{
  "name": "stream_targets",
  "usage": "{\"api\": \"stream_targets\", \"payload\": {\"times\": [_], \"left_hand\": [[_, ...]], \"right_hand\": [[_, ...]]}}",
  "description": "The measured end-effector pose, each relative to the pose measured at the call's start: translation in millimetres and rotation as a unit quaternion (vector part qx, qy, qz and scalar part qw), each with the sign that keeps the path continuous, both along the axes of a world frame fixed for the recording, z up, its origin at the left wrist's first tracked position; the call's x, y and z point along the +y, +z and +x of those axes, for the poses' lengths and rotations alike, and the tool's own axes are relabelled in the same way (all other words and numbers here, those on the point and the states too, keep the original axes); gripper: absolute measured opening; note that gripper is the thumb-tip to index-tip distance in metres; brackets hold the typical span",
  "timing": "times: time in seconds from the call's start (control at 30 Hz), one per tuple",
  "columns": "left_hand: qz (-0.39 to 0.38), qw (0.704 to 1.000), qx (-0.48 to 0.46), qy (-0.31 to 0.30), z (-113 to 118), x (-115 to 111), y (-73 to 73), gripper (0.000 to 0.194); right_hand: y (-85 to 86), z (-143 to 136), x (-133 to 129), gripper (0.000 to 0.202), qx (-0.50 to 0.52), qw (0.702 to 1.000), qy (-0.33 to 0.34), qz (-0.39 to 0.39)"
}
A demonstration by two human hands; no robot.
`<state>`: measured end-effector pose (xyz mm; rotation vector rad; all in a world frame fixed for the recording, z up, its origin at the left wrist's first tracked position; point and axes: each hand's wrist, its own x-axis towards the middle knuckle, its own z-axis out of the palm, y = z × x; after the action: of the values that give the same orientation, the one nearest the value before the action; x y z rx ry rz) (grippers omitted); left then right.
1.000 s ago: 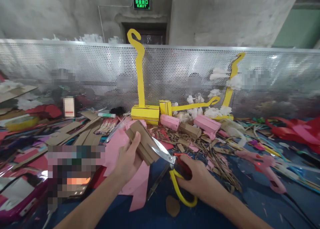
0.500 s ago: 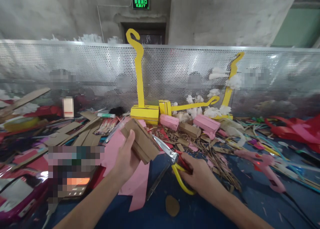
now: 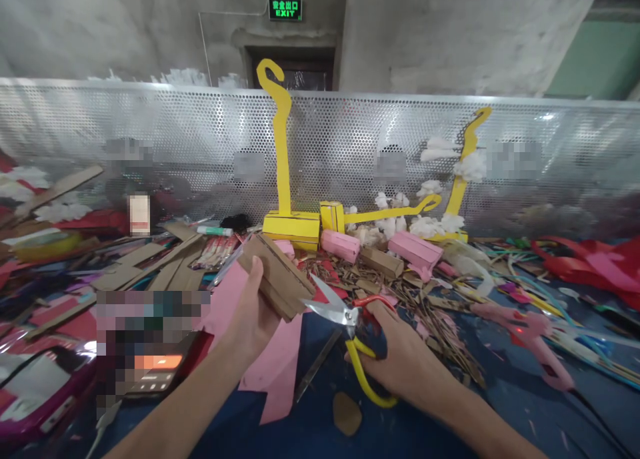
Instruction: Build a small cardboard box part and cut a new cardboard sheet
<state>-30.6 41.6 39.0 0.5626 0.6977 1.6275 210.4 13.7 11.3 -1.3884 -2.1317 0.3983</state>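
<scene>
My left hand (image 3: pixel 256 315) is closed round a brown cardboard box (image 3: pixel 280 279), its thumb on the face towards me and the other fingers hidden behind. In my right hand (image 3: pixel 400 342) are scissors (image 3: pixel 353 319) with one red and one yellow handle. Their blades stand apart, with the tips close to the right end of the box; whether they touch it I cannot tell. Beneath my left hand lies a sheet of pink paper (image 3: pixel 277 372). A rounded brown cardboard scrap (image 3: pixel 347 413) is on the blue table near me.
Yellow hook-shaped pieces on bases (image 3: pixel 291 231) stand at the back against a perforated metal panel (image 3: pixel 200 125). Pink rolls (image 3: pixel 416 249) and cardboard strips (image 3: pixel 440 332) lie mid-table. A pink glue gun (image 3: pixel 535 329) with a cord is on the right, cardboard pieces (image 3: pixel 120 265) on the left.
The scissor blades, nearly closed before, have spread apart as my right hand opened the handles. The box has shifted slightly left and up in my left hand.
</scene>
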Motion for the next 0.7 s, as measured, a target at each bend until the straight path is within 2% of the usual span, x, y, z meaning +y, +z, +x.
{"api": "stream_targets", "payload": {"times": [0.07,0.2,0.43,0.7], "left_hand": [[0.008,1.0,0.009,-0.003,0.5,-0.3,-1.9,0.051],[0.026,0.999,0.015,-0.012,2.7,-3.1,-4.4,0.048],[0.022,1.0,0.007,-0.014,5.5,-4.9,-4.3,0.045],[0.022,1.0,-0.002,-0.007,4.8,-3.6,-6.0,0.046]], "right_hand": [[1.2,-2.3,-0.8,0.031,0.01,1.0,0.016,-0.005],[-1.7,-2.6,0.8,0.038,0.011,1.0,0.02,-0.018],[-5.5,-2.3,2.4,0.036,0.009,0.999,0.04,-0.023],[-7.1,-5.1,1.7,0.022,-0.002,0.999,0.033,-0.021]]}}
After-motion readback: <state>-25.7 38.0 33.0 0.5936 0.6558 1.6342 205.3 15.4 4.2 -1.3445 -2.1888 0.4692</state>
